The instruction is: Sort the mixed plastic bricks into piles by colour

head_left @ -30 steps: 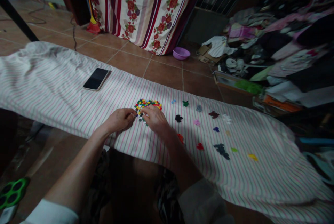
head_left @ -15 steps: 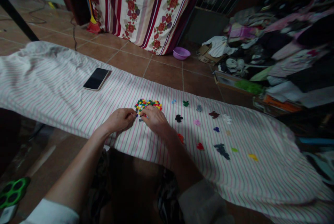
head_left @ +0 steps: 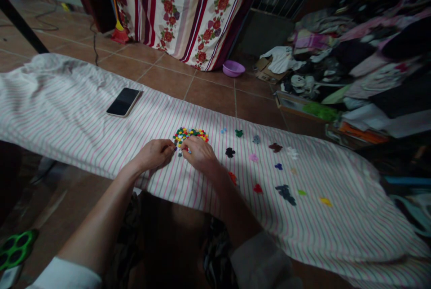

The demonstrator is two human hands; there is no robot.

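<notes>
A cluster of small multicoloured pieces (head_left: 183, 133) lies on the striped cloth (head_left: 161, 118). At its left edge is my left hand (head_left: 157, 152), fingers curled together, with anything between the tips too small to make out. My right hand (head_left: 198, 152) reaches over the near side of the cluster and covers part of it. Its thumb and fingers are pinched, and what they hold is hidden. To the right are small single-colour piles, among them black (head_left: 230, 152), dark green (head_left: 239, 133), brown (head_left: 275, 147), red (head_left: 257, 188), dark grey (head_left: 285, 194) and yellow (head_left: 326, 201).
A phone (head_left: 124, 102) lies on the cloth to the left. Beyond the cloth are a purple basin (head_left: 233, 68), a red broom (head_left: 120, 34) and a floral curtain (head_left: 188, 10). Heaped clothes (head_left: 377, 55) and boxes fill the far right.
The view has shifted very slightly. Both hands stay at the cluster in nearly the same pose.
</notes>
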